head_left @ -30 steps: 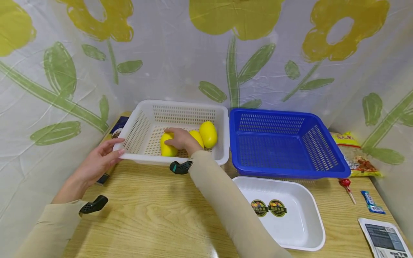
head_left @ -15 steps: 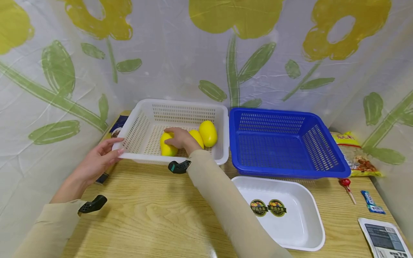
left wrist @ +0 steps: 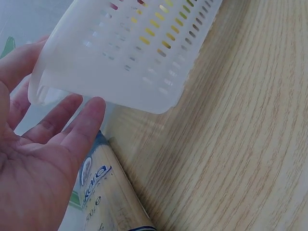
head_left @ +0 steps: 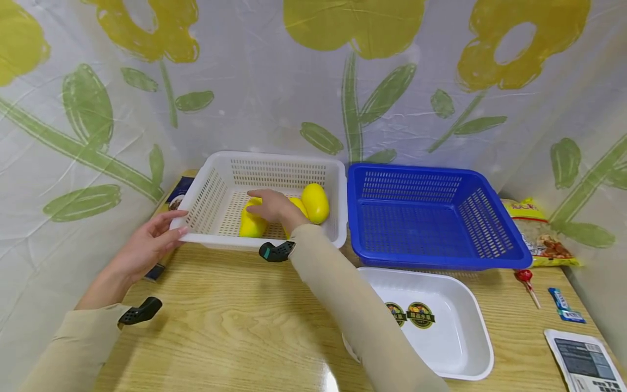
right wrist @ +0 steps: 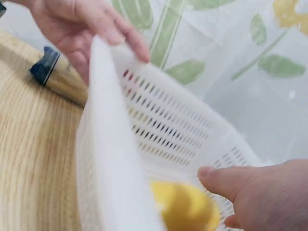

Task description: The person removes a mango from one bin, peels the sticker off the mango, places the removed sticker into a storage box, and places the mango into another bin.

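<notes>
A white plastic basket [head_left: 279, 157] stands at the back left, holding three yellow mangoes. My left hand [head_left: 147, 247] grips the rim at its front left corner between thumb and fingers. My right hand [head_left: 275, 207] reaches inside, above the leftmost mango [head_left: 251, 224]. In the right wrist view its thumb is extended and apart from the mango [right wrist: 185, 207]; its other fingers are mostly out of sight. The middle mango [head_left: 297, 204] is partly hidden behind the right hand, against the right mango [head_left: 315, 203].
Right of the white basket is a blue basket [head_left: 438, 262], with a white tray [head_left: 460, 348] in front. A yellow snack bag [head_left: 541, 237], lollipop [head_left: 524, 277], small blue packets [head_left: 565, 309] and a flat pouch [head_left: 585, 359] lie rightward. A long pack [left wrist: 108, 187] lies below the left hand.
My right hand has loosened its grip on the leftmost mango and risen slightly, its fingers straighter. That mango has shifted slightly left. The left hand keeps its place on the basket rim.
</notes>
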`<action>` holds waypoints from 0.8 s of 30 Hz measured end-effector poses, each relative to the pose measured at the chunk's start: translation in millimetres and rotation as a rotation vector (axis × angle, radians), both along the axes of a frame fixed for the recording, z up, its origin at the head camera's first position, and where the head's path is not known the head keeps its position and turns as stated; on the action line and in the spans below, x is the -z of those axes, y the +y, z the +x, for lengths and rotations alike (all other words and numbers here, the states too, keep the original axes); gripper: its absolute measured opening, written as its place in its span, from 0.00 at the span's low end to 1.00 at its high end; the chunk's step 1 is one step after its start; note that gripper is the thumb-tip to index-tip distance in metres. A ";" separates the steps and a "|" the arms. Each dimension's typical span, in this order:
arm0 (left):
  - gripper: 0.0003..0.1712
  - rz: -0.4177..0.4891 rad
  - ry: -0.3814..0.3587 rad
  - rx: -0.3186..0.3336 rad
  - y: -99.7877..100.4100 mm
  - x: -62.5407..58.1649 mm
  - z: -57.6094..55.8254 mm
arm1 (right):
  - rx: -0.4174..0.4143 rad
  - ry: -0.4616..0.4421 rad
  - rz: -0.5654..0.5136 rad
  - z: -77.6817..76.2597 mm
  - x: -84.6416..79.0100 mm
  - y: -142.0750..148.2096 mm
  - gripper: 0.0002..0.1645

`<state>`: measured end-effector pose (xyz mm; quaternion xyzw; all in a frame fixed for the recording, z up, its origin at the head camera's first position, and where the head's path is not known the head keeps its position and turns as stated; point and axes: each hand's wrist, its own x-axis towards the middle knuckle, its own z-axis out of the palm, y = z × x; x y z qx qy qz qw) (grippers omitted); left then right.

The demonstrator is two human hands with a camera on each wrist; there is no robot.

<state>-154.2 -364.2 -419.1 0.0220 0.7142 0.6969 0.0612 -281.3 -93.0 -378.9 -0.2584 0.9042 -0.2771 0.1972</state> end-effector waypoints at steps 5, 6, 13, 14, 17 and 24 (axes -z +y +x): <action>0.25 -0.006 0.004 0.007 -0.6 0.7 -0.6 | 0.002 0.059 -0.030 -0.3 -18.3 14.6 0.27; 0.25 -0.005 0.004 0.006 -0.6 0.6 -0.6 | 0.014 0.050 -0.044 0.2 -21.7 19.2 0.26; 0.26 -0.014 -0.006 -0.002 -1.4 -1.1 0.7 | 0.057 -0.015 -0.180 6.8 -42.5 67.9 0.23; 0.26 -0.015 -0.005 -0.003 -1.7 -1.1 0.8 | 0.047 -0.008 -0.195 9.5 -44.9 77.1 0.23; 0.26 -0.014 -0.003 -0.006 -2.1 -1.3 1.2 | 0.017 0.013 -0.238 22.5 -50.2 108.2 0.22; 0.26 0.001 0.000 0.003 -0.2 -1.0 0.0 | -0.008 0.022 -0.338 73.8 -40.2 190.6 0.21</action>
